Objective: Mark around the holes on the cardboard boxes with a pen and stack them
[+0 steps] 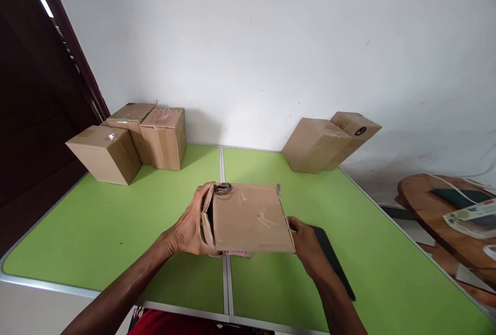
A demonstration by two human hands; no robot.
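A brown cardboard box (248, 219) is held between both hands above the middle of the green table. My left hand (194, 221) grips its left end, thumb at the top and fingers underneath, where the end flaps gape a little. At the lower right corner my right hand (304, 239) is closed on the box, its fingertips partly hidden behind the edge. Dark scribbled marks show near the upper left corner of the box. Below it peeks a pink piece (238, 254), mostly hidden. Beside my right forearm lies a flat black object (333, 260) on the table.
Three or so cardboard boxes (163, 139) are grouped at the back left. Two more boxes (318, 144) stand at the back right against the white wall. The green table (116, 232) has a metal seam down its middle. A wooden table (426, 201) stands at the right.
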